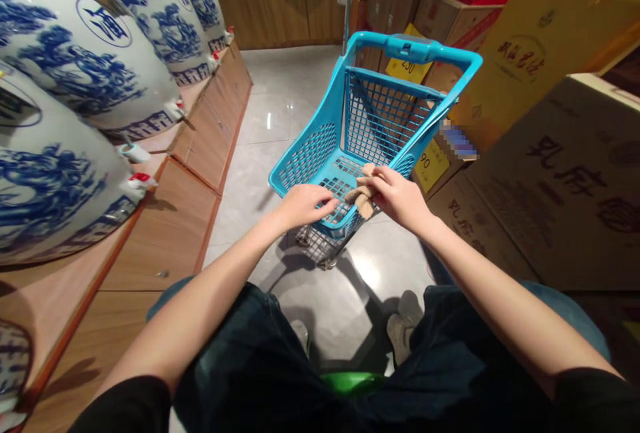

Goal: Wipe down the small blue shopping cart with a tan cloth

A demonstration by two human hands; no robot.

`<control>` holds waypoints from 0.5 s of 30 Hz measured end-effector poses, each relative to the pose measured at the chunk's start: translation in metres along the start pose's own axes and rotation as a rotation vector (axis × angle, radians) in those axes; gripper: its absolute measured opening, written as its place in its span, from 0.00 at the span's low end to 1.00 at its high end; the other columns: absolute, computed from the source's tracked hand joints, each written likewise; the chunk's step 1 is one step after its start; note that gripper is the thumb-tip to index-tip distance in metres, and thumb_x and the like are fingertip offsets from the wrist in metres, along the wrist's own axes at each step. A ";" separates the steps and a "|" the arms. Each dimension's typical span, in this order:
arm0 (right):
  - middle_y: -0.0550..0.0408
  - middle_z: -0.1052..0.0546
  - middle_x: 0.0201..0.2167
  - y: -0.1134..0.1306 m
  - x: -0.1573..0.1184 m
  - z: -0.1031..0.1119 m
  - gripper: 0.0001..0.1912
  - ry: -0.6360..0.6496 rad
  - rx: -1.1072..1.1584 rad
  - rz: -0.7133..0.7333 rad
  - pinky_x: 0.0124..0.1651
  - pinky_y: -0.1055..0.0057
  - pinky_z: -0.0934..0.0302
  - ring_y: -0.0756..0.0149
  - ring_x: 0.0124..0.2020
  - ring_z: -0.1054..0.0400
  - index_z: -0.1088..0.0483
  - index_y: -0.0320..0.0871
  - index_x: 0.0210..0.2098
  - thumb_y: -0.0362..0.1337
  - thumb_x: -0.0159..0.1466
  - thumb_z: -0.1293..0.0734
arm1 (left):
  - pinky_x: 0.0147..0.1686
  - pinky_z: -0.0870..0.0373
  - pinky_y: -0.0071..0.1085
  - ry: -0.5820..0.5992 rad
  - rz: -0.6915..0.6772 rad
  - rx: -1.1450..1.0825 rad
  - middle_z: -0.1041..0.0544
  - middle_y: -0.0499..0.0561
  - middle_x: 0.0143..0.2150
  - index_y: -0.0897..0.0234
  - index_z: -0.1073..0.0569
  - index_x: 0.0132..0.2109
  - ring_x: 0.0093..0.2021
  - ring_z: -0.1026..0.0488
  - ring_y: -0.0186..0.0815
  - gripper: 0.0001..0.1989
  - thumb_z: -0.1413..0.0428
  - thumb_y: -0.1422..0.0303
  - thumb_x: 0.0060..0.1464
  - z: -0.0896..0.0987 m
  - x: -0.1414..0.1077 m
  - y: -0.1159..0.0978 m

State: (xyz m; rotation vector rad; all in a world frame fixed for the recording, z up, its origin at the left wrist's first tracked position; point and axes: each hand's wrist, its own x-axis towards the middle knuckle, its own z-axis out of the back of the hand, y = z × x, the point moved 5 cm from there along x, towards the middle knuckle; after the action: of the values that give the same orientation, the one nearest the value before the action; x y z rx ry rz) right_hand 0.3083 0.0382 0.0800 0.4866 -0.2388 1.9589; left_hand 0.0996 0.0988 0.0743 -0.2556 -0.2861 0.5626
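Note:
A blue plastic shopping cart (320, 153) with a lattice basket stands on the floor in front of me. Over its near right rim, my right hand (395, 194) pinches a crumpled piece of brown material (366, 204), perhaps cardboard or cloth. My left hand (309, 205) is over the near left part of the basket, palm down, thumb and fingers apart, with nothing visible in it. A small gap separates it from the brown piece. The visible part of the basket floor holds nothing else.
Large blue-and-white jars (145, 13) line a wooden cabinet (155, 220) on the left. Stacked cartons (545, 180), yellow price signs (433, 165) and a yellow gift bag (550, 40) crowd the right. A green object (354, 383) shows between my legs. A wooden counter (275, 3) stands ahead.

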 end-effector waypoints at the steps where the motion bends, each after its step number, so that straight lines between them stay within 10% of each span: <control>1: 0.47 0.23 0.55 -0.009 0.001 0.002 0.15 0.014 0.010 -0.033 0.44 0.69 0.33 0.58 0.54 0.29 0.26 0.46 0.53 0.30 0.68 0.35 | 0.39 0.32 0.31 0.029 -0.015 0.077 0.17 0.52 0.34 0.61 0.20 0.36 0.38 0.21 0.38 0.20 0.50 0.58 0.69 0.004 -0.002 0.007; 11: 0.45 0.23 0.52 0.050 -0.024 -0.014 0.13 0.099 -0.072 0.091 0.42 0.67 0.35 0.58 0.49 0.30 0.25 0.44 0.49 0.31 0.73 0.40 | 0.51 0.31 0.38 0.163 0.057 0.275 0.15 0.55 0.38 0.61 0.18 0.39 0.43 0.20 0.43 0.27 0.52 0.46 0.68 0.009 -0.016 0.049; 15: 0.48 0.22 0.51 0.029 -0.017 -0.011 0.11 0.102 -0.114 0.042 0.41 0.68 0.39 0.61 0.44 0.31 0.25 0.46 0.50 0.35 0.74 0.39 | 0.44 0.31 0.35 0.209 0.134 0.324 0.14 0.56 0.38 0.60 0.16 0.42 0.43 0.18 0.45 0.29 0.52 0.43 0.68 0.005 -0.012 0.046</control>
State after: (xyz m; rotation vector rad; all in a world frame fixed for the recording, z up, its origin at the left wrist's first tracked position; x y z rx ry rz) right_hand 0.2860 0.0165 0.0644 0.3085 -0.2962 1.9919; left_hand 0.0657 0.1307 0.0624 -0.0182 0.0272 0.6993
